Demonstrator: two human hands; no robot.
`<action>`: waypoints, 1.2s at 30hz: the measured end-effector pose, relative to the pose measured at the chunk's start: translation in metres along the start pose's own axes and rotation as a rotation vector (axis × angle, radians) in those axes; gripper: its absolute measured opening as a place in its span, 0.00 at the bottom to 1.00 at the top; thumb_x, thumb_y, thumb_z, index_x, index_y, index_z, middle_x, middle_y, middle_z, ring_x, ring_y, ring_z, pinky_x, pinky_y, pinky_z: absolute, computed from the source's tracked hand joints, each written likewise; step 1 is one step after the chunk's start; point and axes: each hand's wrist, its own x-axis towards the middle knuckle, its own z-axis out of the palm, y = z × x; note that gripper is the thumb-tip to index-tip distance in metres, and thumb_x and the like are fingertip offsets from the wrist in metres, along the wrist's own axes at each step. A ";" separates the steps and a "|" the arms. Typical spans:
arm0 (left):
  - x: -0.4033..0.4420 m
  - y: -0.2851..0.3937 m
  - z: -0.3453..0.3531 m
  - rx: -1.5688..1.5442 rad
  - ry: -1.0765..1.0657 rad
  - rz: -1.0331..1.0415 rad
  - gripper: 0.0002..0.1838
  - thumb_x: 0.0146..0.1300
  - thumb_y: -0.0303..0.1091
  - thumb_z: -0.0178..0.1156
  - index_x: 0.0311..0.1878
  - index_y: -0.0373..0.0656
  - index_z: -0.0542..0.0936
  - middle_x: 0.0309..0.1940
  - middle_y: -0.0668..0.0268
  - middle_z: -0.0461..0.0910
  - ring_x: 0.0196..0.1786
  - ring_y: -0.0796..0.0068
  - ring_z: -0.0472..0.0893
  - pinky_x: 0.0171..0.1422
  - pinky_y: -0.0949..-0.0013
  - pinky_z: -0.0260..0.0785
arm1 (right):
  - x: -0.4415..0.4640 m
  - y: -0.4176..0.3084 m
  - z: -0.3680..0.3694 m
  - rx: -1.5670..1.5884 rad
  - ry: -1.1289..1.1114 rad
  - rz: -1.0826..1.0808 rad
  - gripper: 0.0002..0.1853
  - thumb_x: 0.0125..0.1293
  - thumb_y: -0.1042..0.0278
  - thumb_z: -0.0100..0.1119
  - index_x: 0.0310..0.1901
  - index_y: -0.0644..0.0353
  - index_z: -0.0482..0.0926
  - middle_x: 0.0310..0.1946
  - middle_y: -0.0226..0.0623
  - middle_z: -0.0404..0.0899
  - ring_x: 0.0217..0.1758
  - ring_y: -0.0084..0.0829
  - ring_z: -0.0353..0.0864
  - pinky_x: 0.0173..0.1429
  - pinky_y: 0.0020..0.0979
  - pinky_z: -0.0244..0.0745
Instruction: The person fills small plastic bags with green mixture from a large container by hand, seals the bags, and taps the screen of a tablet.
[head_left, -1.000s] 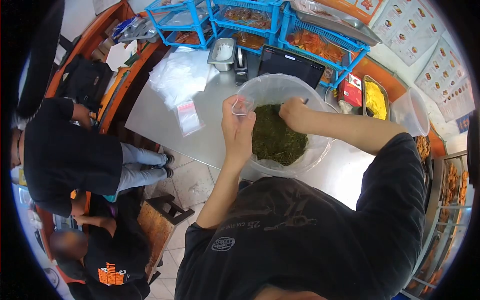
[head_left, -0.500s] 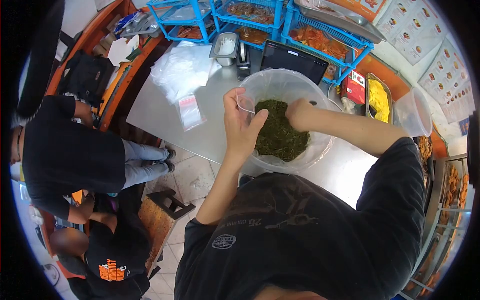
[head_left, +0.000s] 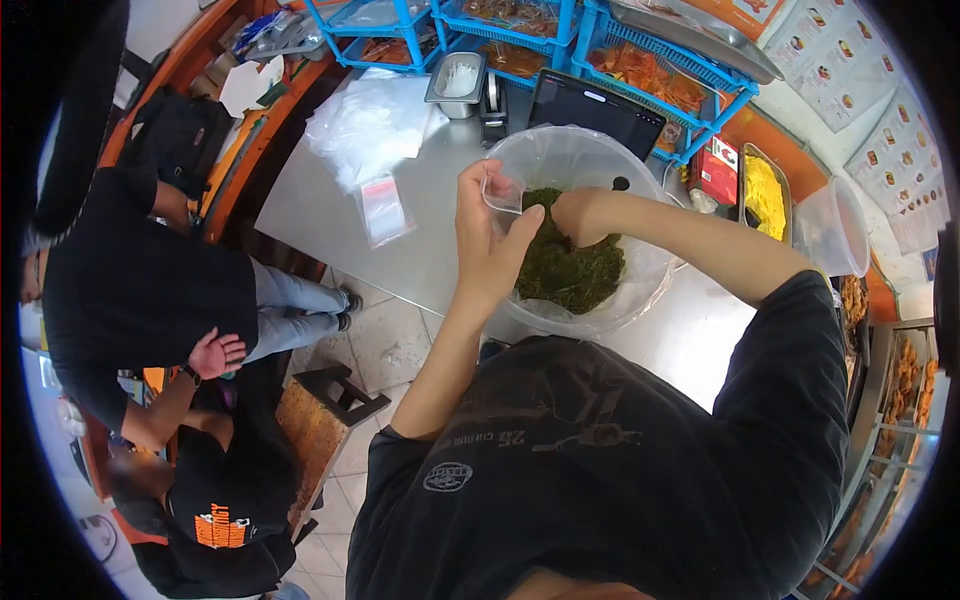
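Observation:
A large translucent tub (head_left: 640, 165) lined with a clear bag stands on the metal table, partly filled with dark green chopped dried herbs (head_left: 572, 275). My left hand (head_left: 487, 240) is at the tub's left side, fingers and thumb closed around a small clear plastic bag (head_left: 503, 192), its mouth held apart over the herbs. My right hand (head_left: 583, 216) reaches in from the right, knuckles down against the herbs. Its fingertips are hidden in them, so what they hold does not show.
On the metal table (head_left: 310, 215) lie a stack of clear bags (head_left: 370, 125) and a pack of zip bags (head_left: 384, 212). Behind are a steel container (head_left: 457, 85), a tablet (head_left: 590, 115) and blue racks (head_left: 700, 85). A yellow-filled tray (head_left: 765, 195) sits right. Two people are at left.
My right hand has shifted slightly left and deeper into the herbs, closer to the small bag. My left hand still holds that bag. A person at left now shows an open palm.

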 end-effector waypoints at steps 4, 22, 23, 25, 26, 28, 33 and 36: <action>0.001 0.008 0.001 -0.026 -0.012 -0.003 0.33 0.52 0.26 0.62 0.62 0.38 0.61 0.45 0.62 0.67 0.53 0.71 0.67 0.62 0.67 0.57 | 0.023 0.021 0.017 -0.176 -0.023 -0.303 0.15 0.47 0.76 0.55 0.38 0.61 0.86 0.32 0.47 0.84 0.36 0.46 0.83 0.39 0.40 0.77; 0.001 -0.005 0.002 0.026 -0.015 -0.025 0.29 0.50 0.25 0.63 0.57 0.36 0.65 0.46 0.59 0.70 0.51 0.69 0.71 0.58 0.67 0.64 | -0.093 0.054 -0.025 0.568 0.417 -0.067 0.13 0.52 0.72 0.57 0.39 0.65 0.84 0.24 0.39 0.82 0.27 0.25 0.80 0.36 0.28 0.75; 0.000 0.002 0.003 0.036 -0.059 -0.076 0.29 0.50 0.25 0.62 0.57 0.36 0.65 0.46 0.60 0.70 0.53 0.69 0.70 0.61 0.67 0.61 | -0.108 0.053 -0.031 0.587 0.466 -0.043 0.12 0.53 0.71 0.58 0.38 0.66 0.84 0.23 0.38 0.82 0.27 0.24 0.80 0.35 0.28 0.75; 0.000 0.015 0.003 0.058 -0.148 -0.183 0.29 0.50 0.24 0.61 0.57 0.37 0.64 0.46 0.61 0.71 0.56 0.69 0.69 0.67 0.66 0.56 | -0.137 0.049 -0.044 0.630 0.563 0.001 0.10 0.54 0.71 0.60 0.34 0.67 0.84 0.22 0.38 0.81 0.26 0.22 0.79 0.35 0.26 0.74; 0.003 0.014 0.003 0.047 -0.224 -0.219 0.29 0.50 0.25 0.62 0.57 0.37 0.64 0.46 0.61 0.71 0.56 0.69 0.69 0.66 0.66 0.57 | -0.143 0.048 -0.048 0.681 0.584 0.000 0.10 0.53 0.70 0.60 0.34 0.67 0.84 0.24 0.39 0.82 0.28 0.25 0.80 0.37 0.27 0.75; 0.006 0.007 0.004 0.024 -0.389 -0.296 0.30 0.50 0.25 0.63 0.58 0.37 0.64 0.47 0.60 0.72 0.56 0.69 0.70 0.64 0.67 0.59 | -0.154 0.045 -0.048 0.793 0.623 0.007 0.11 0.52 0.68 0.60 0.34 0.65 0.84 0.26 0.41 0.83 0.33 0.30 0.83 0.42 0.30 0.76; 0.009 0.000 0.011 -0.080 -0.523 -0.293 0.31 0.52 0.24 0.62 0.60 0.36 0.63 0.48 0.61 0.72 0.55 0.71 0.71 0.61 0.68 0.62 | -0.146 0.016 -0.042 0.577 0.820 0.034 0.07 0.52 0.73 0.60 0.31 0.66 0.83 0.22 0.43 0.81 0.26 0.31 0.81 0.35 0.30 0.75; 0.006 -0.008 0.016 -0.275 -0.461 -0.394 0.29 0.52 0.23 0.61 0.58 0.36 0.64 0.49 0.61 0.72 0.53 0.72 0.72 0.60 0.69 0.64 | -0.140 -0.016 -0.031 0.406 0.940 0.190 0.04 0.51 0.74 0.59 0.28 0.66 0.80 0.24 0.46 0.79 0.29 0.44 0.81 0.35 0.37 0.74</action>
